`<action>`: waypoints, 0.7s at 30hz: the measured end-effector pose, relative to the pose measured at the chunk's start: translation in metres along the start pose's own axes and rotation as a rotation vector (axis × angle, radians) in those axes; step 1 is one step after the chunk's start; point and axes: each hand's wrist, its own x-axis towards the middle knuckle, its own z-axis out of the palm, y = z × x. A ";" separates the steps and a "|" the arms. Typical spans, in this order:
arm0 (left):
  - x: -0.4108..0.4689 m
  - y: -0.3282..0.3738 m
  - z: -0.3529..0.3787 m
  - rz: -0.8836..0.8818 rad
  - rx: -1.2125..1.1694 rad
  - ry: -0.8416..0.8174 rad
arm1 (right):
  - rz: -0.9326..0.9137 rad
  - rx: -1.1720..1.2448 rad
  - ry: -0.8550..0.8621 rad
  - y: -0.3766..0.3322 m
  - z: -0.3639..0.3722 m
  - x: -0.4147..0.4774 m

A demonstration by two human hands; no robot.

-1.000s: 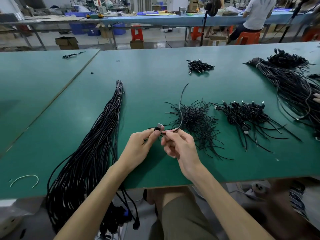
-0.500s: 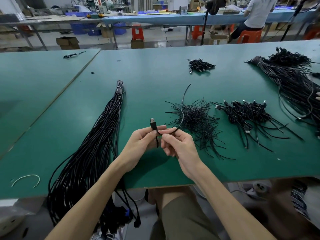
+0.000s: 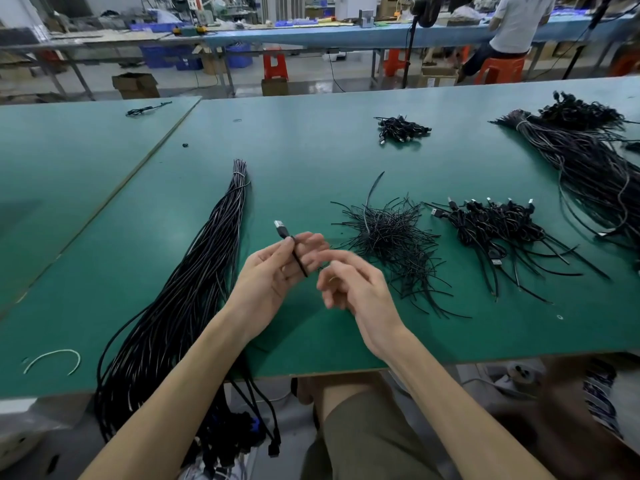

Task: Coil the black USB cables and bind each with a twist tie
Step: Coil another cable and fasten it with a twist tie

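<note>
The green bench (image 3: 311, 161) is carrying everything here. The biggest thing is a long bundle of black cables (image 3: 194, 282), which is lying just left of the grip and trailing off the near edge. Well off to the right of the grip, a big tangled heap of cables (image 3: 588, 168) is sitting by the far corner. Closer in on that side, a pile of coiled cables (image 3: 498, 223) is lying with plugs sticking up. Between that pile and the grip, a loose pile of black twist ties (image 3: 391, 237) is spreading out. A smaller bunch of cables (image 3: 401, 128) is sitting further back.

The left hand (image 3: 273, 271) is doing the gripping. Thumb and fingers are pinching a coiled black USB cable (image 3: 297, 258) above the bench, its metal plug (image 3: 280, 226) poking up out of the grip. The right hand (image 3: 356, 289) is hovering just beside it, blurry, fingers loosely curled and apparently holding nothing. Far left of the grip, a curved white wire scrap (image 3: 52, 358) is lying near the edge.
</note>
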 end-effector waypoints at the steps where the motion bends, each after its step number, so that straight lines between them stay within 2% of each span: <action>1: 0.001 0.002 -0.001 -0.003 -0.064 0.027 | 0.014 0.058 0.028 -0.001 -0.001 0.001; 3: 0.002 0.004 -0.003 -0.028 -0.146 0.050 | 0.050 0.159 0.063 -0.002 -0.002 0.002; 5: 0.002 0.004 -0.004 -0.057 -0.132 0.022 | 0.056 0.154 0.077 -0.002 -0.001 0.003; 8: 0.000 0.002 -0.003 -0.079 -0.018 -0.027 | 0.055 0.153 0.097 -0.002 -0.001 0.002; 16: -0.003 -0.001 -0.005 -0.018 0.248 0.069 | 0.054 0.058 0.095 0.001 0.001 0.000; 18: -0.003 0.002 -0.004 -0.001 0.164 0.001 | 0.048 -0.044 0.077 0.003 0.002 0.001; 21: -0.005 0.012 -0.007 -0.020 -0.099 -0.228 | 0.002 -0.279 -0.032 0.003 0.006 0.000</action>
